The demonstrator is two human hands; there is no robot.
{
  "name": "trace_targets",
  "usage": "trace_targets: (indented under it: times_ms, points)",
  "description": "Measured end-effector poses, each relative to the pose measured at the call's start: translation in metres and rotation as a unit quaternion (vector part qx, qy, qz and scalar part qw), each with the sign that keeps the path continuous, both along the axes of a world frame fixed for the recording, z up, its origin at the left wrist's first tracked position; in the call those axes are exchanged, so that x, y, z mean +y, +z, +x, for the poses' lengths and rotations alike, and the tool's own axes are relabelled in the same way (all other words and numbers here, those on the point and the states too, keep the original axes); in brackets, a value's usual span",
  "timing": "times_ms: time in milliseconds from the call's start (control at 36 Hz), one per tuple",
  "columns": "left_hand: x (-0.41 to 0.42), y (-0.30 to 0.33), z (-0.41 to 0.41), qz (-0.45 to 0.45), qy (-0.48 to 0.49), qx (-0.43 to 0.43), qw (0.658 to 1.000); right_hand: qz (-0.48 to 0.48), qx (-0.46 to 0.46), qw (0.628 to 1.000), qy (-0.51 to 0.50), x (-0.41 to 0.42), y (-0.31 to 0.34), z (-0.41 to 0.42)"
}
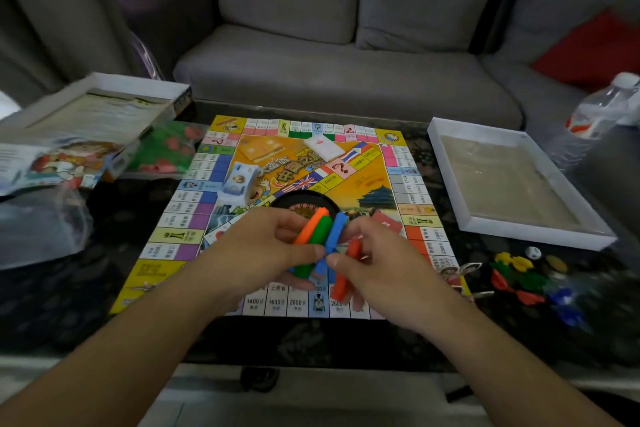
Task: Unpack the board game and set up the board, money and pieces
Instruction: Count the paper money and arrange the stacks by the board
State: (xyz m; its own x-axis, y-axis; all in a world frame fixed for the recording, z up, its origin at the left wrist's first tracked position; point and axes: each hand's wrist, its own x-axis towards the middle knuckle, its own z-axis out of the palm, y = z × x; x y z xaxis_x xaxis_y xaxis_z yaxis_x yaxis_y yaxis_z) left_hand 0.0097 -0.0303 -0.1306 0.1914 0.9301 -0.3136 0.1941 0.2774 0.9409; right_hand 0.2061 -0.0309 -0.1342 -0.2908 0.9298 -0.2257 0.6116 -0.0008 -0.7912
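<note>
Left hand [266, 250] curled round orange, green and blue plastic strips [318, 236], long axes tilted up and away; right hand [377, 267] pinching the blue strip's lower end, with a red-orange strip [346, 274] held in its fingers. Both over the near edge of the board [194, 198], flat on the dark table [104, 288]. Readable along that edge: 1400, 1600, 2800. Centre lettering blurred. Black dial partly hidden behind strips.
</note>
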Motion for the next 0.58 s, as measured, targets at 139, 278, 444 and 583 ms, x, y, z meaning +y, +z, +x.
trace_targets:
  times_ms: [139,278,444,583]
  points:
    - [0.006,0.005,-0.015,-0.016,0.053,-0.023,0.998,0.069,-0.11,0.989,0.072,-0.008,-0.007,-0.004]
    - [0.008,0.009,-0.021,-0.026,0.085,-0.054,0.995,0.149,-0.305,0.899,0.277,-0.023,-0.01,-0.017]
    - [0.005,0.012,-0.021,-0.017,0.074,-0.054,0.996,0.151,-0.292,0.892,0.312,-0.023,-0.02,-0.02]
    - [0.002,0.013,-0.02,-0.018,0.072,-0.064,0.995,0.133,-0.276,0.91,0.28,-0.023,-0.022,-0.014]
